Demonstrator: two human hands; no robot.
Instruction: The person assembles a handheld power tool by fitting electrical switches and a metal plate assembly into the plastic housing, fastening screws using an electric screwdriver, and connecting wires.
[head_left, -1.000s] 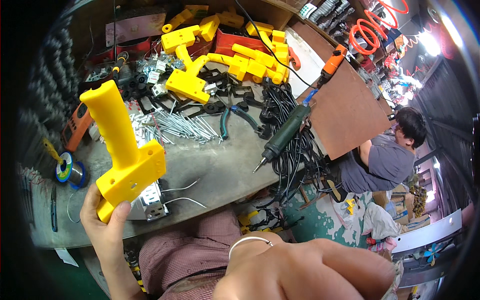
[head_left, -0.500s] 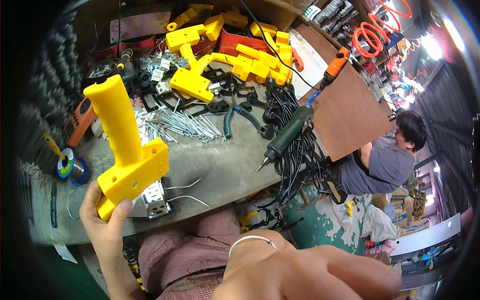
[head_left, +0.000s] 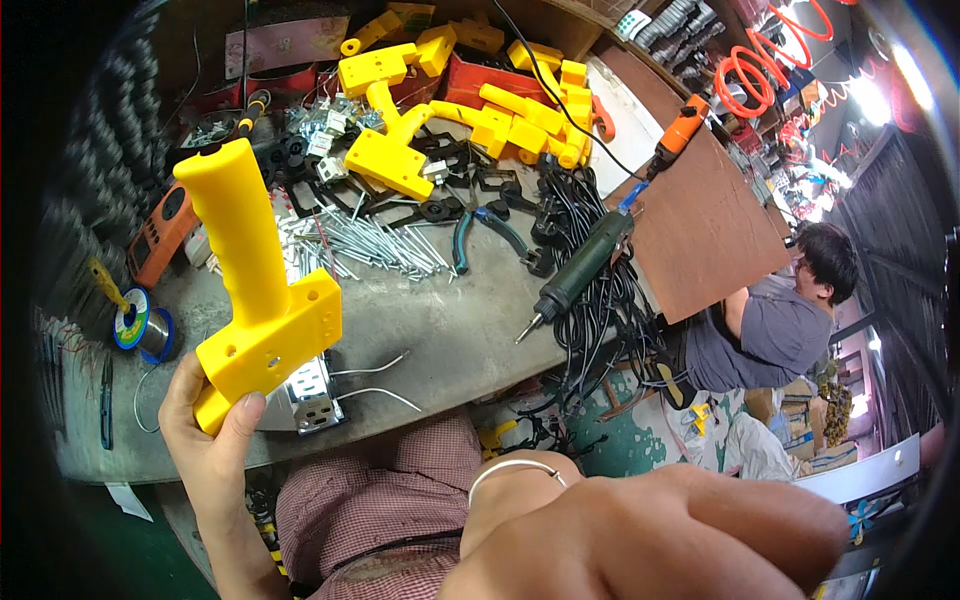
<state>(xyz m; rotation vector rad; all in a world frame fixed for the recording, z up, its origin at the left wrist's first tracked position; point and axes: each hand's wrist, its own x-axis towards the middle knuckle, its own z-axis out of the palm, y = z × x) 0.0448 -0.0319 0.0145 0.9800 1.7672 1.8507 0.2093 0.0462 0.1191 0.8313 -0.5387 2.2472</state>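
My left hand (head_left: 210,430) grips a yellow plastic tool-handle housing (head_left: 240,235) by its block-shaped lower end. The grip part points up, with the thumb in front of the block. Just behind it, at the table's front edge, lies a silver metal part with slots (head_left: 316,392), two pale wires (head_left: 375,368) sticking out to the right. My right hand (head_left: 690,525), wearing a bracelet (head_left: 515,464) at the wrist, looms large at the lower right, close to the camera and away from the table. Its back faces me; the fingertips are hidden, so what it may hold does not show.
On the bench lie long screws (head_left: 375,243), pliers (head_left: 490,235), a dark green electric screwdriver (head_left: 580,270) across black cables (head_left: 590,335), and several yellow housings (head_left: 390,160). A solder spool (head_left: 150,330) stands left. A seated person (head_left: 770,320) works at the right.
My right hand has shifted a little to the right, still close to the camera. The left hand keeps its hold on the yellow housing, which has tilted slightly more upright.
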